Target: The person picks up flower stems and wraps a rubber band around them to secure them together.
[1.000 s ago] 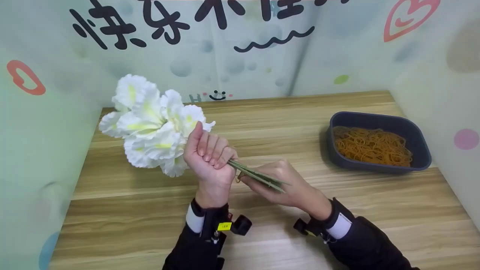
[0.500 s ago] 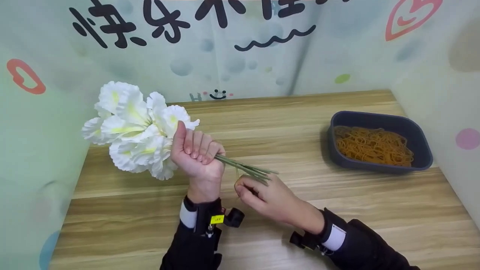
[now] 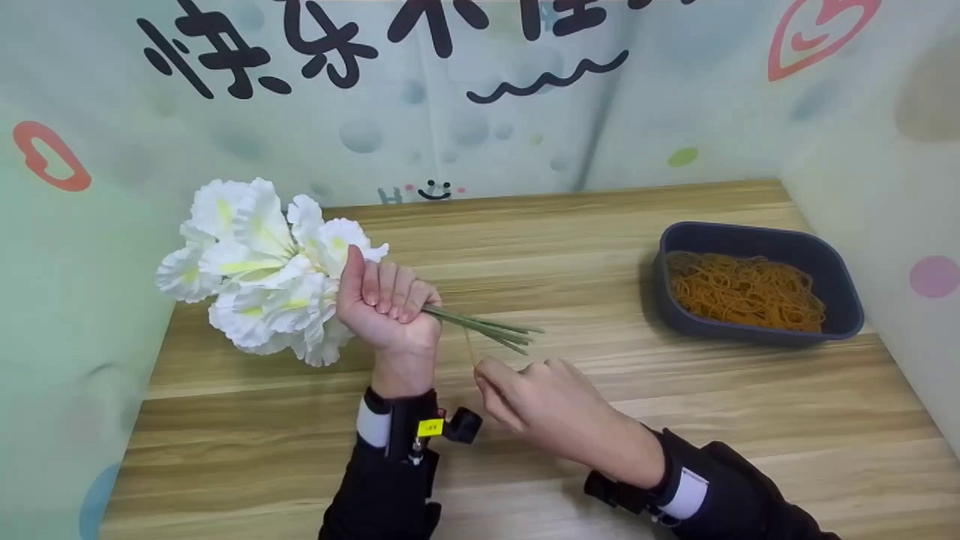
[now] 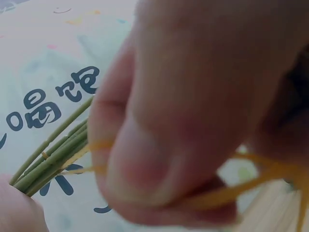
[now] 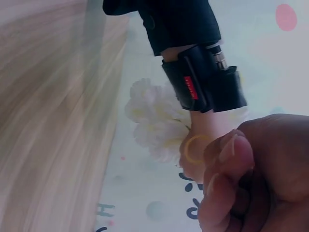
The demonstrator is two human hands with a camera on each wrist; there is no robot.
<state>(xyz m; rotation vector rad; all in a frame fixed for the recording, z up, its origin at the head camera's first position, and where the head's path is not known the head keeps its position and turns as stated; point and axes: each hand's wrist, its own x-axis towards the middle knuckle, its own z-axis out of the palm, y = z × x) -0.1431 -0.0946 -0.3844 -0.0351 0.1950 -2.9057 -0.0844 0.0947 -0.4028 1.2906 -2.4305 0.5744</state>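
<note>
While the bouquet (image 3: 259,281) lies slantwise across the left part of the view, its white heads point left and its stems (image 3: 491,328) run right, toward the person's side of the counter (image 3: 247,450). The petals are broad and ruffled at the edges, with yellow-green streaks toward their centres; several blooms crowd together and overlap. The stems are thin and green, gathered in one bundle that fans slightly toward the ends. Whether the blooms touch the counter, I cannot tell.

Both hands are occupied. The left hand (image 3: 390,304) has its fingers curled round the stems just below the blooms, palm side up, thumb raised beside the petals. The right hand (image 3: 551,405) pinches a yellowish rubber band (image 3: 470,349) between thumb and fingers; the band stretches tight from the stems down to that pinch. In the left wrist view, orange strands also show on the other side of the fingertips.

A dark blue box (image 3: 841,292) sits on the right, holding a tangle of loose rubber bands (image 3: 746,292).

On the backdrop (image 3: 480,161), large black characters begin 快乐; the later ones are cut off at the top. A yellow label (image 3: 430,427) on the left wrist mount and a red one beside it are too small to read.
</note>
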